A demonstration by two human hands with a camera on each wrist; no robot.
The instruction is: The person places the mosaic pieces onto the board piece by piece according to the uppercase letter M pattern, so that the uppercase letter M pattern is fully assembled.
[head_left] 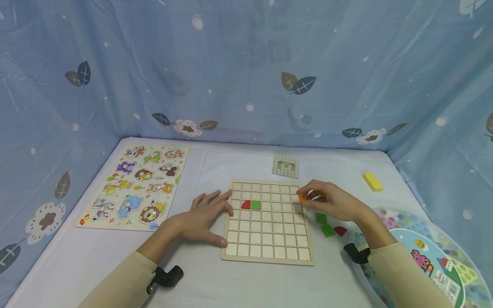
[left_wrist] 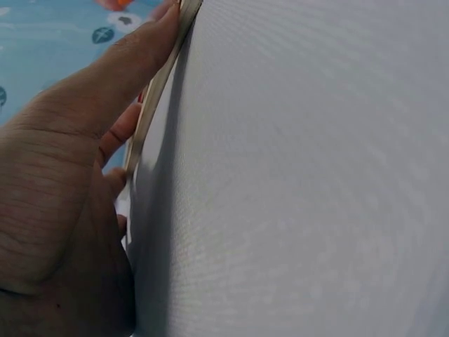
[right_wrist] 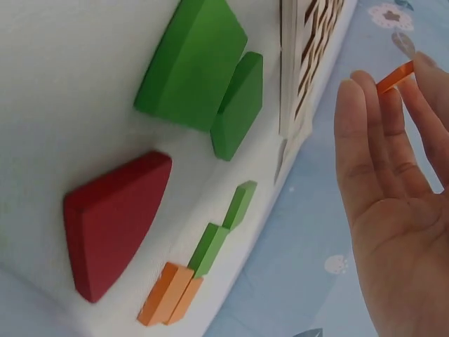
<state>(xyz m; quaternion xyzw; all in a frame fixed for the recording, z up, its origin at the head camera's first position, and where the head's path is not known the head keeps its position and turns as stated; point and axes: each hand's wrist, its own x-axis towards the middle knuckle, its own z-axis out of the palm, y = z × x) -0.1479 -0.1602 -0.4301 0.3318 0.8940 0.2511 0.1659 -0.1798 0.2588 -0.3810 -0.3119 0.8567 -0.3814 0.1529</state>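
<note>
- I see the two hands well apart at the bench [head_left: 208,282].
- The right hand [head_left: 335,203] pinches an orange piece [head_left: 302,199] by the grid board's [head_left: 269,260] right side. I can't tell if the piece touches the board.
- The left hand [head_left: 198,222] has its fingers spread and touches the board's left side.
- I see a red piece [head_left: 246,204] and a green square [head_left: 256,205] side by side in the board.
- Loose green pieces [head_left: 321,218] lie toward the bench's right edge.
- A small card [head_left: 286,166] lies near the back edge.
</note>
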